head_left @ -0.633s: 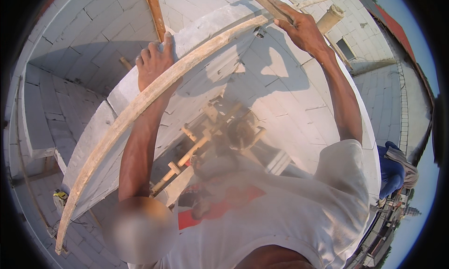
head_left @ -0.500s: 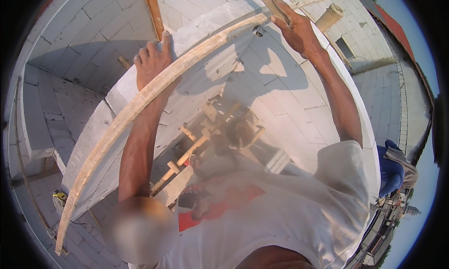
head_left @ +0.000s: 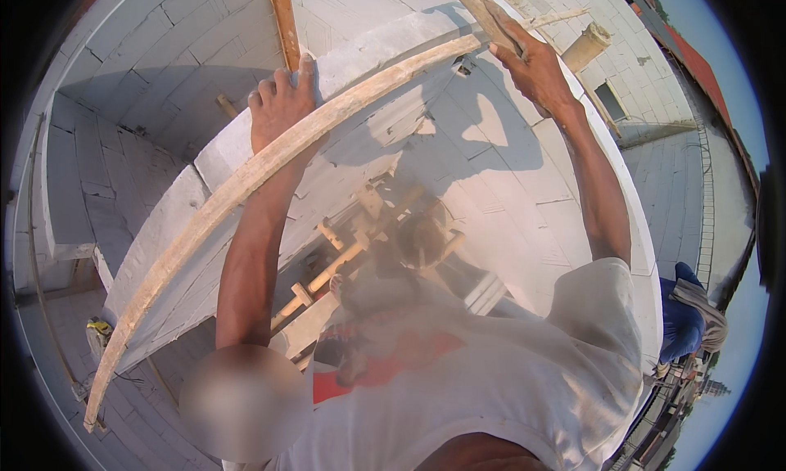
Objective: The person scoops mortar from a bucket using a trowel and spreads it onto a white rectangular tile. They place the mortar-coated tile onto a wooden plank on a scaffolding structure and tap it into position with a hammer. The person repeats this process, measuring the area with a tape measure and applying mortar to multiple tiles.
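Note:
In my right hand, fingers closed round its wooden handle, is a hammer. Its metal head points up and left near the upper rim, above a pale block wall. My left hand lies over the top edge of that wall, fingers apart, beside an upright orange-brown timber. A long rough wooden batten crosses over my left wrist. It appears curved, running from the lower left to near my right hand.
Below my arms, wooden framing and other pieces stand between block walls, partly blurred. A round post stub rises at the upper right. Outside the wall at right, a person in blue is bent over. A yellow item lies at far left.
The scene has shifted slightly right and down in view. More of the hammer's head shows at the upper rim. Both hands keep about the same places at the wall.

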### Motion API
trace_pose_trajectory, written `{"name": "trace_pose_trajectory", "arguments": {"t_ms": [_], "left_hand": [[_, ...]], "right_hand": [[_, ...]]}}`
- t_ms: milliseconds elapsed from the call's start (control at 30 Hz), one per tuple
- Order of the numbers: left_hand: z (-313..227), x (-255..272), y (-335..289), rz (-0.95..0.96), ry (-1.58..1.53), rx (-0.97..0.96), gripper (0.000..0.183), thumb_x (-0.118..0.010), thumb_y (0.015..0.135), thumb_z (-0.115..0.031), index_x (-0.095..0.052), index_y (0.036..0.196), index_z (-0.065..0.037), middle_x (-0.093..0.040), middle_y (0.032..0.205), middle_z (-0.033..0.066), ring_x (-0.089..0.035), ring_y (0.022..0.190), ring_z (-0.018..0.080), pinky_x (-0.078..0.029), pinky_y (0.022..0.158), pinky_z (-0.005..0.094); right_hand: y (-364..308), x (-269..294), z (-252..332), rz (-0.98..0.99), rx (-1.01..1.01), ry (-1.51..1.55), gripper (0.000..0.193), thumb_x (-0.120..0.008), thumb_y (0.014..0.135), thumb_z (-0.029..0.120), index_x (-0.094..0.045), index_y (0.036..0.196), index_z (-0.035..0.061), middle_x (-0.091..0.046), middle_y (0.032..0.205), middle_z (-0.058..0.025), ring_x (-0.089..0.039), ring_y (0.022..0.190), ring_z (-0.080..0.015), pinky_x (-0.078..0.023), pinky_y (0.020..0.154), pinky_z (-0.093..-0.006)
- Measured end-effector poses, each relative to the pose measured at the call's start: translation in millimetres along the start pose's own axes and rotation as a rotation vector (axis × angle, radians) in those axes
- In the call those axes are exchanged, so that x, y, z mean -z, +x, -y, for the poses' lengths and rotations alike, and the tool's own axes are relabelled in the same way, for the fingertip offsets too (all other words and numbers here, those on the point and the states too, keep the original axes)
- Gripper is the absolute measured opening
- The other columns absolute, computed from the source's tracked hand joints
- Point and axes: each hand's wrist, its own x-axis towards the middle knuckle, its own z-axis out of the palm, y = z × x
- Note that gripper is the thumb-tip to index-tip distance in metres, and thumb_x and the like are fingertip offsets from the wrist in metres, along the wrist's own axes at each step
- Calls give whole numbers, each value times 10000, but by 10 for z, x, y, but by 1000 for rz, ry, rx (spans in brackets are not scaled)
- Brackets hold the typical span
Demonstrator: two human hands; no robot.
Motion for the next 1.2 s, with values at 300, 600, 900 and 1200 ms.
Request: {"name": "trace_pose_trajectory", "arguments": {"t_ms": [300, 600, 900, 1200], "left_hand": [[120, -53, -23, -119, -62, -42, 803, -774, 936, -347, -418, 1595, -59, -595, 1258, 223, -606, 1198, 381, -493, 1059, 548], [567, -22, -439, -288, -57, -56, 853, -743, 939, -576, -441, 1612, -149, -593, 1408, 164, -554, 1378, 340, -297, 1268, 579], [1550, 163, -1142, -74, -174, 142, 964, -949, 704, -546, -588, 1486, -113, -655, 1381, 154, -596, 1354, 338, -417, 1225, 536], [1510, 288, -1123, 16, -320, 252, 984, -1036, 642, -361, -595, 1496, -152, -614, 1489, 166, -584, 1382, 378, -494, 1194, 518]], "right_hand": [[-20, -98, 227, 83, 155, 309, 658, -676, 1024, 97, -480, 1621, 293, -575, 1580, -114, -556, 1452, -321, -487, 1191, -469], [26, 59, 423, 91, 229, 341, 658, -671, 1012, 30, -514, 1614, 244, -613, 1554, -96, -641, 1325, -238, -547, 1085, -388], [-88, -318, 824, -43, 345, 514, 682, -634, 988, 18, -425, 1636, 2, -718, 1256, -142, -606, 746, -75, -506, 633, -244], [47, -178, 1172, 138, 652, 460, 706, -621, 945, -80, -401, 1616, -61, -707, 1144, -157, -632, 763, -129, -515, 646, -272]]}}
